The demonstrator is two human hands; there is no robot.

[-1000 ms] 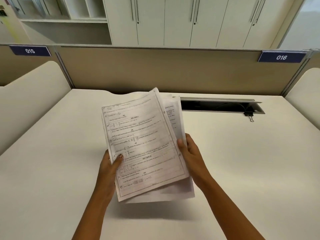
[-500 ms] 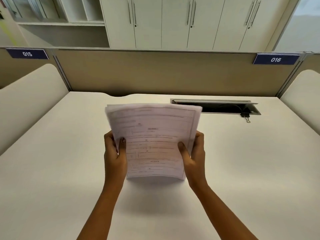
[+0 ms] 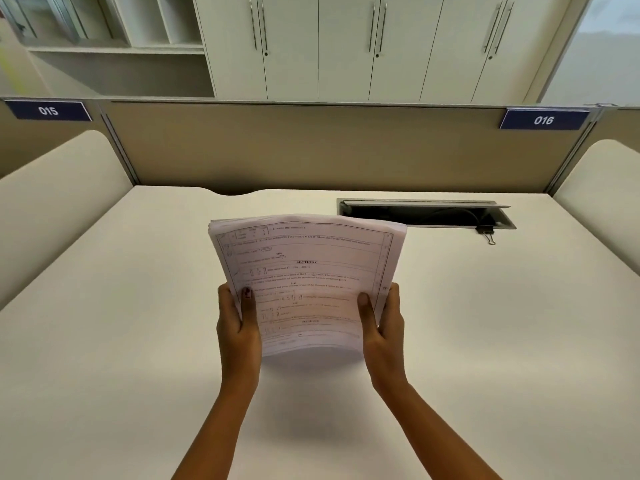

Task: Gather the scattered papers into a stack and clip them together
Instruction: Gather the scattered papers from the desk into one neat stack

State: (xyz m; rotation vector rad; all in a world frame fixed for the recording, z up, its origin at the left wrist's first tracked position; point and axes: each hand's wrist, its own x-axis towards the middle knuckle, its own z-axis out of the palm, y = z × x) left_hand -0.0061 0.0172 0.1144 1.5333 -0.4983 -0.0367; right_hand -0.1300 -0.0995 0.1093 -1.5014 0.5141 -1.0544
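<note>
A stack of printed white papers (image 3: 308, 271) stands upright on its lower edge over the middle of the desk, printed side toward me, bowing slightly. My left hand (image 3: 239, 323) grips its left side, thumb on the front sheet. My right hand (image 3: 382, 327) grips its right side the same way. The sheets' top edges look roughly aligned. A black binder clip (image 3: 486, 232) lies on the desk at the far right, by the corner of the cable hatch, apart from both hands.
The white desk (image 3: 104, 341) spreads around the papers. An open cable hatch (image 3: 422, 213) is set into its back right. A tan partition (image 3: 311, 147) closes the back, cream side dividers stand left and right, and white cabinets rise behind.
The papers went from a loose, skewed, tilted bundle to an upright, squared stack held at both sides. Both hands shifted to grip the lower side edges.
</note>
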